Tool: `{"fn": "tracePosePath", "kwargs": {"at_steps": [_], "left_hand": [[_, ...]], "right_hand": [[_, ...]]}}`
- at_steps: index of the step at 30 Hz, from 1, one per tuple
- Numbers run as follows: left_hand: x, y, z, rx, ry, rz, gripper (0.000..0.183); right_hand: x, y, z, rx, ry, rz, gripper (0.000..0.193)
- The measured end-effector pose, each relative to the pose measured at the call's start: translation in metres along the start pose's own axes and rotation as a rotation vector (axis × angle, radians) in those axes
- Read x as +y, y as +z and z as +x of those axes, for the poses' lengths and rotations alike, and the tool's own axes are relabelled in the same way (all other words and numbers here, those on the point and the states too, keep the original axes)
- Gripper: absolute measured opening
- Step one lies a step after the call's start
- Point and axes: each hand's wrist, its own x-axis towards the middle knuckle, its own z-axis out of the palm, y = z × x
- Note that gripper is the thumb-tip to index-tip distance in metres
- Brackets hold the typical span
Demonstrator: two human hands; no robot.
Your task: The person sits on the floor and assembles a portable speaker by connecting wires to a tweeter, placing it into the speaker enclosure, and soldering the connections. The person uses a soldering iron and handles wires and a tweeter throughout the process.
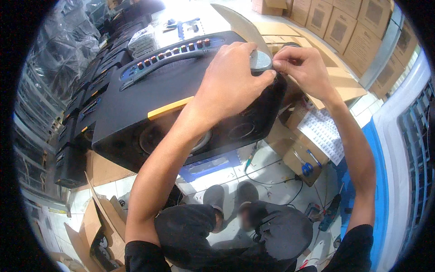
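A large black speaker cabinet (136,104) with a yellow bar, a carrying handle and a row of coloured knobs lies tilted in front of me. My left hand (233,79) rests on its upper right corner and grips a grey round roll, likely tape (259,60). My right hand (302,68) pinches at the edge of that roll, right beside the left fingers. Both forearms reach up from the lower edge. What lies under my palms on the cabinet corner is hidden.
More black speaker cabinets (86,99) stand in a row at left beside plastic-wrapped stock (63,45). Cardboard boxes (344,22) are stacked at top right. An open carton (308,149) with a printed sheet and blue scissors sits right. Cables and tools lie on the tiled floor (267,167).
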Motion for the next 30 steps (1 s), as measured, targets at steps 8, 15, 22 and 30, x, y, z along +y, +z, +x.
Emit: {"fn": "tracePosePath", "kwargs": {"at_steps": [8, 15, 22, 30], "left_hand": [[0.011, 0.010, -0.002, 0.002, -0.087, 0.085, 0.069], [0.011, 0.008, -0.003, 0.024, -0.067, 0.030, 0.061], [0.012, 0.007, -0.002, 0.019, -0.086, 0.019, 0.064], [0.011, 0.008, -0.002, 0.024, -0.083, 0.056, 0.066]], "right_hand": [[0.012, -0.014, 0.016, -0.230, 0.163, 0.177, 0.025], [0.008, -0.016, 0.017, -0.290, 0.133, 0.160, 0.021], [-0.003, -0.017, 0.015, -0.301, 0.162, 0.048, 0.023], [-0.018, -0.009, 0.004, -0.221, 0.171, -0.105, 0.030]]}}
